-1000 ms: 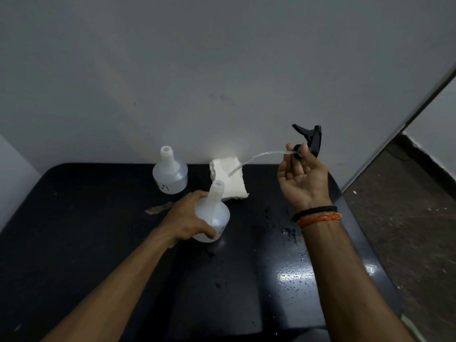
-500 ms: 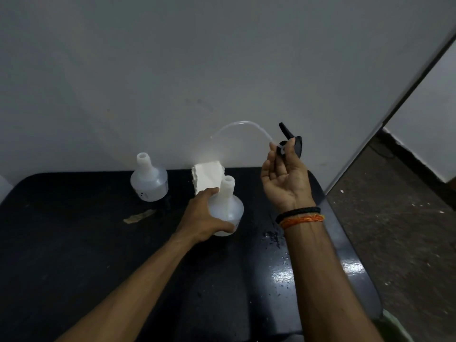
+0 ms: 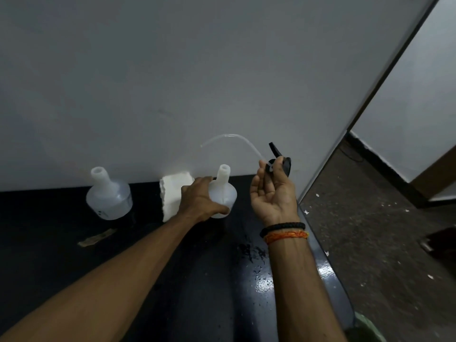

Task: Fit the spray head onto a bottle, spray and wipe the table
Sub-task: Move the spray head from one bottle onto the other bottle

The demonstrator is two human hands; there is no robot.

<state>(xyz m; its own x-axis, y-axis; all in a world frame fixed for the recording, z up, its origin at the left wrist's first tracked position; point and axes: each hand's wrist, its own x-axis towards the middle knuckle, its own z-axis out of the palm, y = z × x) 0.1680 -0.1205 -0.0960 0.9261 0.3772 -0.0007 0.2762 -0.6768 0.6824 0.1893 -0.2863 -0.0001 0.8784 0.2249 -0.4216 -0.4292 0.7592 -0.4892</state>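
My left hand (image 3: 199,201) grips the body of a translucent white bottle (image 3: 223,191) that stands upright on the black table (image 3: 172,280), its neck uncovered. My right hand (image 3: 272,193), palm up, pinches a black spray head (image 3: 280,161) just right of and above the bottle's neck. The clear dip tube (image 3: 229,138) of the spray head arcs up and left, its free end hanging in the air above and left of the bottle's mouth. A folded white cloth (image 3: 172,193) lies behind my left hand, partly hidden by it.
A second uncapped bottle (image 3: 108,193) stands at the back left near the grey wall. A small tan scrap (image 3: 96,239) lies in front of it. Wet droplets (image 3: 254,253) speckle the table near its right edge, beyond which the floor (image 3: 382,243) drops away.
The dip tube swung from pointing down-left to arcing upward. My left hand slid the bottle back toward the wall. The camera view shifted rightward.
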